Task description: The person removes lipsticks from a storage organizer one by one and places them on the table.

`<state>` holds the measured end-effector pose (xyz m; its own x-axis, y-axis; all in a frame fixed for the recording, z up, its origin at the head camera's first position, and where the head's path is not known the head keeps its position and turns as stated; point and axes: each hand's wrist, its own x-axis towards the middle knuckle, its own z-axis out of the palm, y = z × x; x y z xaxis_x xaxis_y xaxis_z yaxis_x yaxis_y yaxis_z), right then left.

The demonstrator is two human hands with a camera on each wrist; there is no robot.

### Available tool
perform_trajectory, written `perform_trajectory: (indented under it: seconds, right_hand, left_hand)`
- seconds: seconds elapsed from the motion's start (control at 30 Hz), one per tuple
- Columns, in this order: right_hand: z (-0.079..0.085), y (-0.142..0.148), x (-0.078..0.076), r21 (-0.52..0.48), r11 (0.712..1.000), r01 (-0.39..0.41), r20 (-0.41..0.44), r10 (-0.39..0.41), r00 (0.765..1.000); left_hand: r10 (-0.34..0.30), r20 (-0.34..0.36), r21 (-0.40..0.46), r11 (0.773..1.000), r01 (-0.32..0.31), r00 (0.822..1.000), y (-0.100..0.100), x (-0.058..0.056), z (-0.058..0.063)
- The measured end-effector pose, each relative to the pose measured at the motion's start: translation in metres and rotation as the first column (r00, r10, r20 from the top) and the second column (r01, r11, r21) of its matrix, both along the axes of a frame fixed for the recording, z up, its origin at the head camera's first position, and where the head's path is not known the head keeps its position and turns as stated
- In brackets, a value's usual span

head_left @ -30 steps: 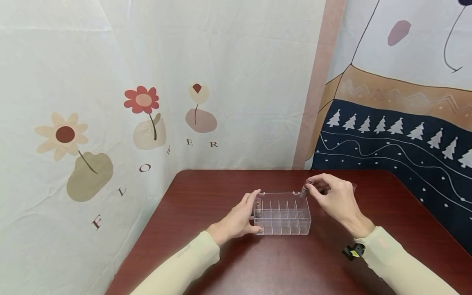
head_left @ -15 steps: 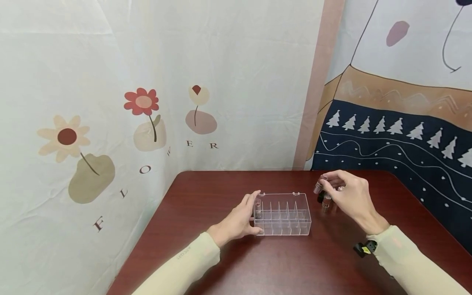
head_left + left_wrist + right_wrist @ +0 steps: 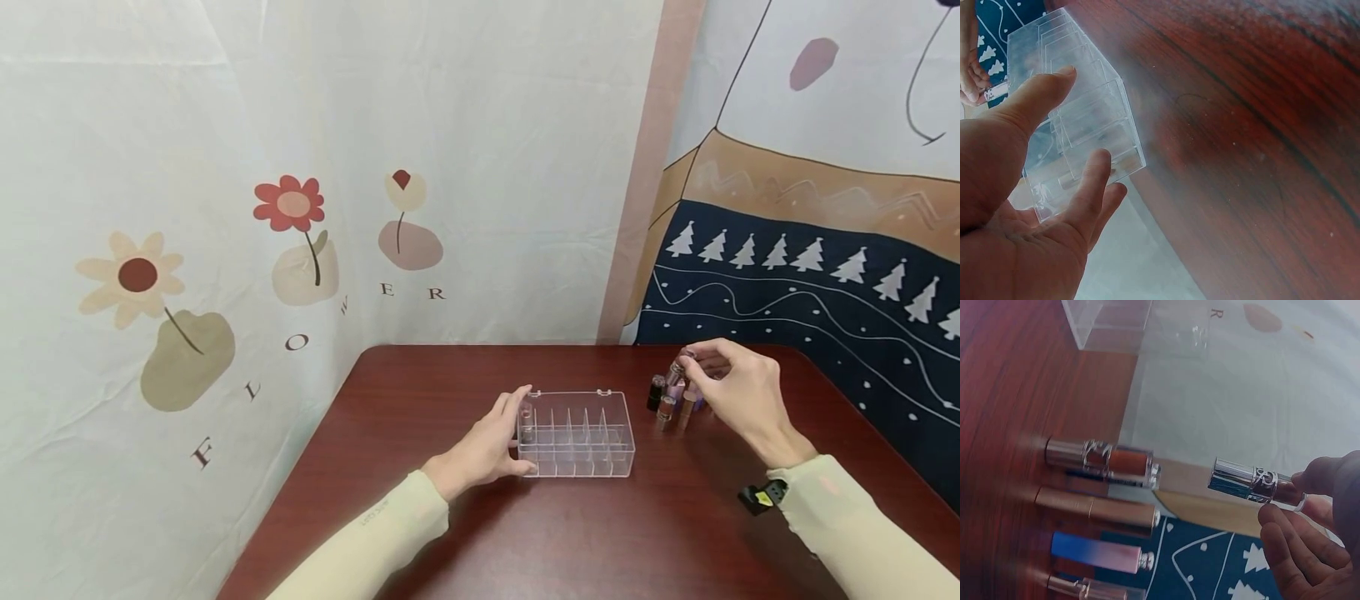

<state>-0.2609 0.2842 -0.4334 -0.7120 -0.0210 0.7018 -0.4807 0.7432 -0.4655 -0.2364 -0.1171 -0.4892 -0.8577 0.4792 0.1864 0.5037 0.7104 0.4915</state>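
Note:
A clear plastic compartment box (image 3: pixel 576 463) stands on the table with its lid up. My left hand (image 3: pixel 483 442) grips its left end, thumb at the front and fingers behind. One tube (image 3: pixel 527 421) stands inside the box at the back left. My right hand (image 3: pixel 738 396) pinches a lipstick (image 3: pixel 1254 481) with a silver base and a see-through cap, held in the air above a group of upright lipsticks. In the right wrist view that group includes an orange-brown one (image 3: pixel 1129 464), a rose-gold one (image 3: pixel 1097 509) and a blue-to-pink one (image 3: pixel 1096 552).
A black tube (image 3: pixel 656 392) stands at the left of the group, a short way from the box's right side. The dark red wooden table (image 3: pixel 585 542) runs back to a printed cloth wall (image 3: pixel 495 167). A black strap device (image 3: pixel 761 498) sits on the right wrist.
My right hand has moved right with a lipstick, from the box's back right corner to above the lipstick group, leaving more of the group in view. The left hand and box stay put.

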Motion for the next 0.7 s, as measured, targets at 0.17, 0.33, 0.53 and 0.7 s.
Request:
perform_trajectory:
  seconds: [0.17, 0.33, 0.53, 0.7]
  right_hand:
    - [-0.001, 0.009, -0.002, 0.004, 1.000, 0.025, -0.005, -0.025, 1.000]
    - [-0.003, 0.019, -0.003, 0.008, 0.999, 0.047, 0.000, -0.047, 0.999]
    - [-0.008, 0.030, -0.006, 0.023, 0.997, 0.068, 0.024, -0.069, 0.997]
    - [-0.012, 0.036, -0.008, 0.053, 0.995, 0.083, 0.048, -0.085, 0.995]
  left_hand:
    - [0.001, 0.007, 0.004, 1.000, -0.001, 1.000, 0.000, -0.001, 0.000]
    - [0.005, 0.016, 0.004, 1.000, -0.005, 1.000, 0.001, 0.000, 0.000]
    - [0.006, 0.010, -0.008, 1.000, -0.006, 1.000, 0.000, 0.000, 0.001]
    - [0.007, 0.004, -0.013, 1.000, -0.007, 1.000, 0.000, 0.000, 0.000]
